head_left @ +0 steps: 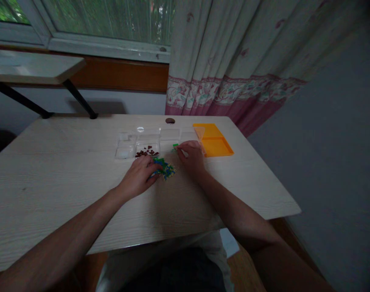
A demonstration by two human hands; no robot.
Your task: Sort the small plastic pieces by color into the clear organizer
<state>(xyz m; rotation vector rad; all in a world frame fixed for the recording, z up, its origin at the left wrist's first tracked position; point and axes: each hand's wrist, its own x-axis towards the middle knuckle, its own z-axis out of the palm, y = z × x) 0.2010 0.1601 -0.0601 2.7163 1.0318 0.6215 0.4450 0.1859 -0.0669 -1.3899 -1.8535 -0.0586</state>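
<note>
On the pale wooden table, a heap of small blue, green and yellow pieces (168,169) lies in front of a clear compartment box (126,143). My left hand (140,173) rests at the heap's left side, fingers curved and apart over the pieces. Dark red-brown pieces (147,152) fill part of a front compartment just beyond that hand. Over the box's front, right of those pieces, my right hand (191,156) pinches a small green piece (175,145) between thumb and fingertip. The pieces are too small for me to tell their exact kind.
An orange open case (216,142) lies right of the clear box, its left edge partly behind my right hand. A round cable hole (170,121) is near the table's back edge. A raised shelf (35,67) on black legs stands at back left. Curtains (221,61) hang behind.
</note>
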